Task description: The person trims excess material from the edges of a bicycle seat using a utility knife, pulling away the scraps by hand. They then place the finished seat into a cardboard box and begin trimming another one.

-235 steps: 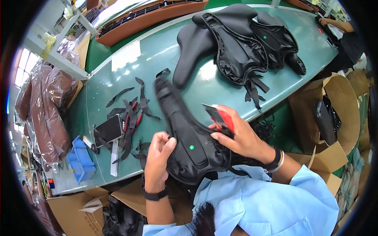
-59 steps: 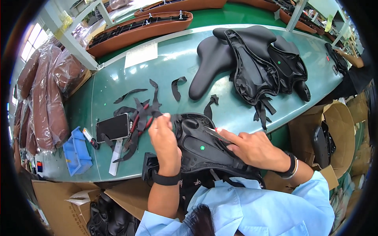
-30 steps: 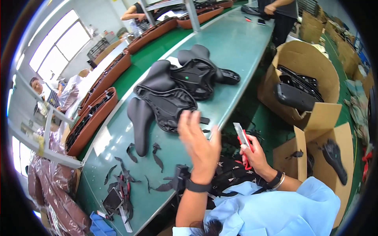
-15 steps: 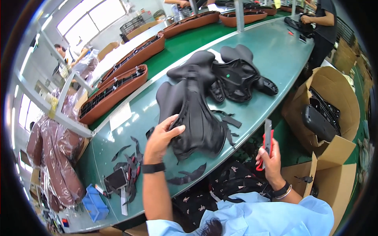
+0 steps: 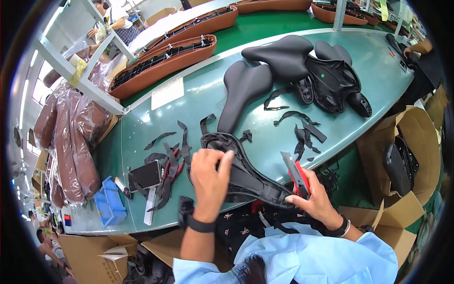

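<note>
A black bicycle saddle [image 5: 250, 181] lies tilted at the near edge of the table, its hollow underside facing up. My left hand [image 5: 208, 179] has its fingers curled over the saddle's wide end. In my right hand [image 5: 316, 202] is a red utility knife [image 5: 299, 177], its blade end pointing up and away. The right thumb presses on the saddle's narrow nose at the same time. Beyond lie more black saddles, one top up [image 5: 248, 78] and one showing its underside [image 5: 333, 87]. Black trimmed strips [image 5: 309, 135] are scattered between them and my hands.
On the left of the table are a phone [image 5: 145, 175], red-handled pliers [image 5: 174, 174] and a blue bin [image 5: 109, 203]. Brown padded parts [image 5: 163, 66] line the far side. Cardboard boxes [image 5: 428, 135] stand at the right, below table height. Another person works at the far right.
The saddle has been turned underside up and drawn nearer to me. My right hand has come in with the knife and now touches the nose. The view has shifted as well.
</note>
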`<state>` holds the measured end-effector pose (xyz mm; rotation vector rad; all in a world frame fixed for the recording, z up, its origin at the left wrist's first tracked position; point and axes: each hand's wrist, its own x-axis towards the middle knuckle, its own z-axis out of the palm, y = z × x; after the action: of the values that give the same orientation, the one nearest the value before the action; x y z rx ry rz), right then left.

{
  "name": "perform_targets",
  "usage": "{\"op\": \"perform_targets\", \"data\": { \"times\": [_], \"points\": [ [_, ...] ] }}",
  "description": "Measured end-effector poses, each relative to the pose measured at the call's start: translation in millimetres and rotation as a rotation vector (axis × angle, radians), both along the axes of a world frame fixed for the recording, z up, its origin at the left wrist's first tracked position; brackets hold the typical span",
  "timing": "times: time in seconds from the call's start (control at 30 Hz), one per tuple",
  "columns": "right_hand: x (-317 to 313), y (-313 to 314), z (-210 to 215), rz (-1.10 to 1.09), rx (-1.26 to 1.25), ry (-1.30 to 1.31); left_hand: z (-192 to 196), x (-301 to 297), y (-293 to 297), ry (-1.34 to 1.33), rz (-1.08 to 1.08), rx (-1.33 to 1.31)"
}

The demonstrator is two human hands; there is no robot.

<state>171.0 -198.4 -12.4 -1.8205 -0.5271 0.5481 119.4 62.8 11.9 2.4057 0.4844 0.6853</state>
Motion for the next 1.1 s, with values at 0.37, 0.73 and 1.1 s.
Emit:
{"op": "perform_targets", "data": {
  "times": [0.37,0.73,1.1],
  "points": [
    [27.8,24.8,23.8,0.129,-0.090,-0.384,-20.8,-3.9,-37.4,-0.001,0.074,-0.207],
    [56.4,52.7,45.3,0.616,-0.411,-0.585,-22.9,-7.8,-34.2,-0.229,0.058,-0.350],
    [-26.4,1.1,74.0,0.452,-0.713,-0.708,-26.3,-13.0,-30.8,-0.478,-0.073,-0.820]
  ]
}}
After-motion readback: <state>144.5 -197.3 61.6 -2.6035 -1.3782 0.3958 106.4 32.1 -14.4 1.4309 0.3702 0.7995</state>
